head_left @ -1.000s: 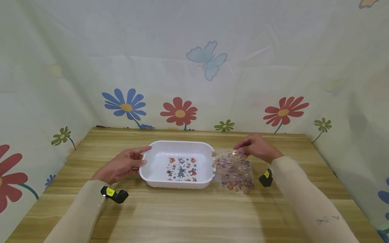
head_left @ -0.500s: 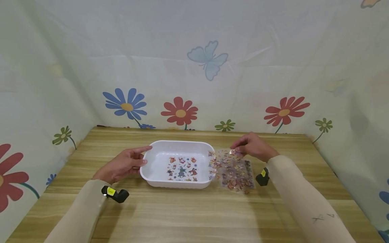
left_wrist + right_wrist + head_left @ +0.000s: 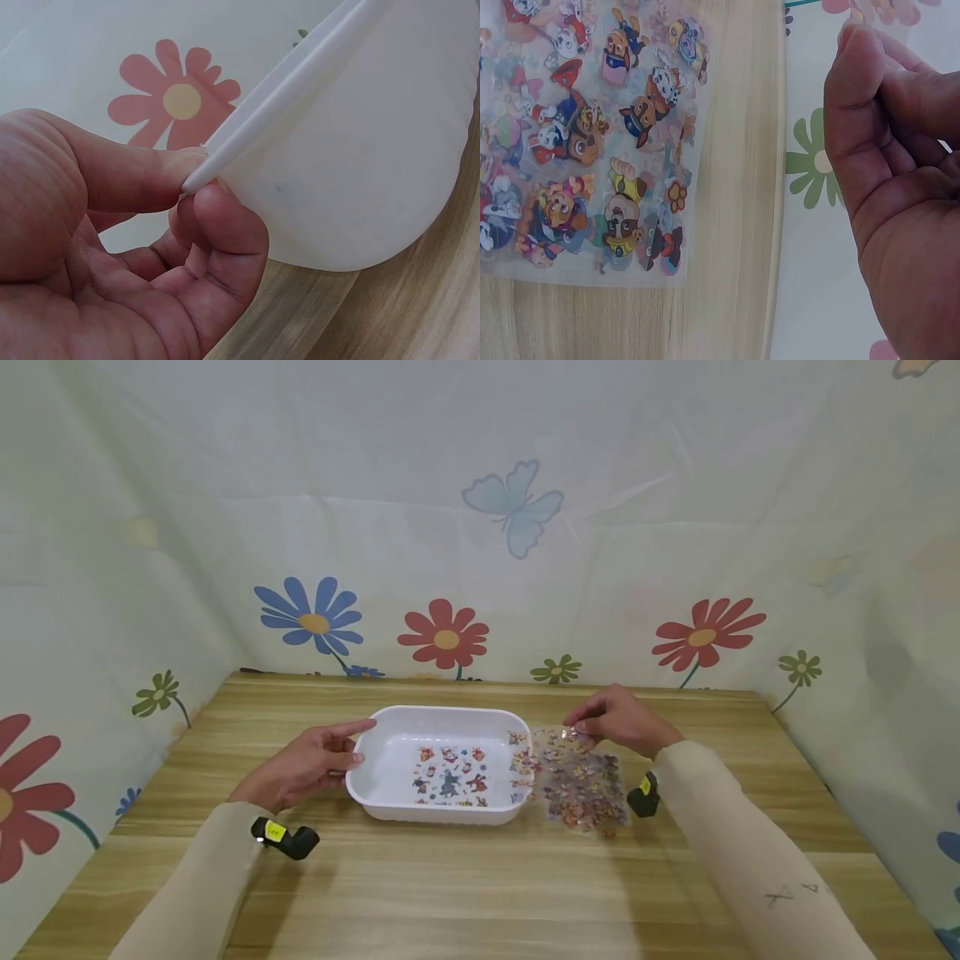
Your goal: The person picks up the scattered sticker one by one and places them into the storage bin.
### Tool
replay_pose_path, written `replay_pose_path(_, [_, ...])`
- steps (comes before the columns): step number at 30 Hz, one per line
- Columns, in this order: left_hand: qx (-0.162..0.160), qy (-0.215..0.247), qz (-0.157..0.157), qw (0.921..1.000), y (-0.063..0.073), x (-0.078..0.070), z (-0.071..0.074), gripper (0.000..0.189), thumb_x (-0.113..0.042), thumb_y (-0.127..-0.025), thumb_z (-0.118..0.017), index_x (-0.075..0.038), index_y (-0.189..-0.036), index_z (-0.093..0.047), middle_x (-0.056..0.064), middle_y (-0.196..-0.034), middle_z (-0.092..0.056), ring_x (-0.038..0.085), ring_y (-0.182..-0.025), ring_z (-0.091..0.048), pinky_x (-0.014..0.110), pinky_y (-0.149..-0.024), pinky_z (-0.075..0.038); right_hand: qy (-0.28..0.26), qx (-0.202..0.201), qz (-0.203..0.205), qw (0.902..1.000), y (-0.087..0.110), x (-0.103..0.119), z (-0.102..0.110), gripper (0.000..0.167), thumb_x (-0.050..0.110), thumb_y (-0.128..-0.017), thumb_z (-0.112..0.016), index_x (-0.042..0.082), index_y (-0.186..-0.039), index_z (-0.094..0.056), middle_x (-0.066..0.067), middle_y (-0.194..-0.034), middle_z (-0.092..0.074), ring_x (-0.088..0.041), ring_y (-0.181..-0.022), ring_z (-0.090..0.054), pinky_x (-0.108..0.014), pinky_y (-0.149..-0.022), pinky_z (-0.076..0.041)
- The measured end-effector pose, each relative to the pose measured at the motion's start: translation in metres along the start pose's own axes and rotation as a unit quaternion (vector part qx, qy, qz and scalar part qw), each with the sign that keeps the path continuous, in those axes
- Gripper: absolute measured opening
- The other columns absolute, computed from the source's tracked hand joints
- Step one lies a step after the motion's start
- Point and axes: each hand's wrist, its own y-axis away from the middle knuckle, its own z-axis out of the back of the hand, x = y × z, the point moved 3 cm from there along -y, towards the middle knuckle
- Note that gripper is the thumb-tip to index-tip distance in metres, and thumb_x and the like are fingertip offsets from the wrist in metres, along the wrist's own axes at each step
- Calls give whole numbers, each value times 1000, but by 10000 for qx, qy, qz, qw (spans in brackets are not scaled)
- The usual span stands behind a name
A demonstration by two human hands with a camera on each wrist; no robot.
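Across the right rim of a white dish (image 3: 435, 816), in the head view, reaches a clear sticker sheet (image 3: 521, 764), its far edge pinched between thumb and forefinger of the right hand (image 3: 622, 724). Whether the sheet touches the rim I cannot tell. It looks light, limp and slick, likely to bend or cling to other film, so a pinch at an edge or corner seems the best hold. Its left edge points into the dish; its see-through outline is too faint to give a long axis.

Just beside the dish, a pile of sticker sheets (image 3: 588, 793) lies on the table (image 3: 450, 893). The dish sits upright, long axis running left to right; it seems stiff, smooth and fairly light, easiest to grip by its rim. The left hand (image 3: 307, 764) does so, thumb and bent fingers clamped on the left end, well apart from the other hand. Small coloured figures (image 3: 450, 783) show on the dish's floor, loose or printed I cannot say. Beyond the table hangs a flowered cloth (image 3: 375, 543).
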Motion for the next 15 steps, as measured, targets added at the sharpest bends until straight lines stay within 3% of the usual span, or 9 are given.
replay_pose_path(15, [-23,-20,-15,10000,0,1,0,70,-8,-102,-64,-17,-164,-33,9,-115,-54,25,-104,-60,31,-89,-62,-104,91,82,9999,-5,8,-8,23,-3,-101,-59,-8,-118,-73,-23,-109,-74,-16,-81,-69,-32,-79,-63])
